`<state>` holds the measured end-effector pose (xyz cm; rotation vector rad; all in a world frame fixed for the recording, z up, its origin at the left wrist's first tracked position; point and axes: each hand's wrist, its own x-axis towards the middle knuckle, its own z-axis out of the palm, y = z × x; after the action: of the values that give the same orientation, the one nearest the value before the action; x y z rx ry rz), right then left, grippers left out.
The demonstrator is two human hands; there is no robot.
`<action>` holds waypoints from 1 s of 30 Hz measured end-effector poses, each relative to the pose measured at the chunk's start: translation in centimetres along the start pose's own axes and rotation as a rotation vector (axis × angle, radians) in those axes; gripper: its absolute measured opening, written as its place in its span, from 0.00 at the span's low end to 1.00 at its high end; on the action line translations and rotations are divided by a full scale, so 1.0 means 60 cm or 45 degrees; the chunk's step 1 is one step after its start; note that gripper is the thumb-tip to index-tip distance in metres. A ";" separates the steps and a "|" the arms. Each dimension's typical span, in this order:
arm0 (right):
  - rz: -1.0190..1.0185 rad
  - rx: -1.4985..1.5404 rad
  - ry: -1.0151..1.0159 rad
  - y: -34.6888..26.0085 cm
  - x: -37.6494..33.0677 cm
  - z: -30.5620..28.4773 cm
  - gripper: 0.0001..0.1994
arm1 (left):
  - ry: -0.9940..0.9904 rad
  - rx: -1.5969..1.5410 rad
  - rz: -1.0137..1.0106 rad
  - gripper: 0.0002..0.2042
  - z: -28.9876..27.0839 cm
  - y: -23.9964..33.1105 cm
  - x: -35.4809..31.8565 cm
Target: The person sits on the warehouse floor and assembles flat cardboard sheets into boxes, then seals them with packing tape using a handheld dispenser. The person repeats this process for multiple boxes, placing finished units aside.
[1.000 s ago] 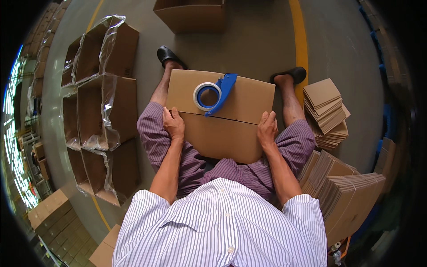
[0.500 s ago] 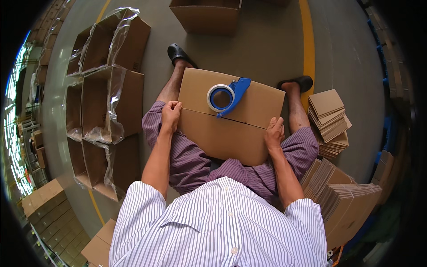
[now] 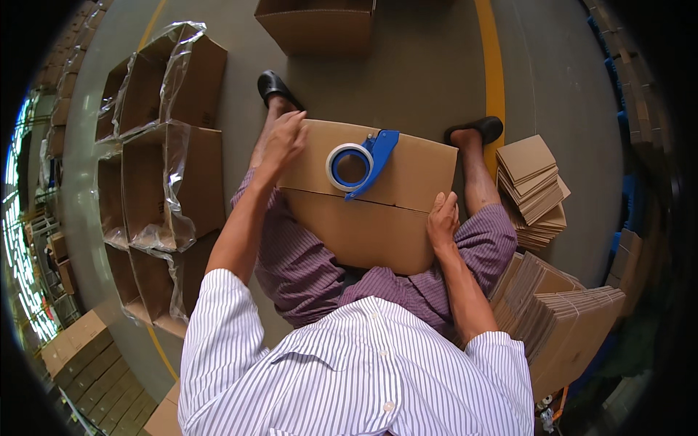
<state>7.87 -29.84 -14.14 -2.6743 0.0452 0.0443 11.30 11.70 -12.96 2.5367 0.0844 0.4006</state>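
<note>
A closed brown cardboard box [image 3: 363,221] rests on my lap, its two top flaps meeting in a seam across the middle. A blue tape dispenser [image 3: 360,166] with a white roll lies on the far flap. My left hand [image 3: 282,142] is raised at the box's far left corner, fingers apart, holding nothing. My right hand [image 3: 442,220] lies flat on the near flap at the box's right edge, pressing it down.
Several open boxes lined with clear plastic [image 3: 156,167] stand on the floor to my left. Stacks of flat cardboard sheets [image 3: 534,185] and bundled flat boxes [image 3: 567,320] lie to my right. Another open box [image 3: 316,25] sits ahead, beside a yellow floor line [image 3: 494,73].
My left hand has lifted off the box's near left side and moved forward to its far left corner. The right hand has stayed on the right edge.
</note>
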 end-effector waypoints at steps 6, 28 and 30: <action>0.020 -0.002 -0.049 0.000 0.004 -0.005 0.18 | 0.130 0.145 -0.012 0.11 0.073 0.070 0.029; -0.022 0.430 0.072 0.017 0.001 0.016 0.14 | 0.309 0.012 0.011 0.07 0.032 0.111 0.014; 0.010 0.429 0.099 0.017 -0.002 0.015 0.14 | 0.035 -0.165 -0.372 0.08 0.002 0.210 0.010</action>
<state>7.69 -30.34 -15.38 -2.3381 0.0803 -0.0597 11.57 1.14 -6.02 2.3452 0.4203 0.3136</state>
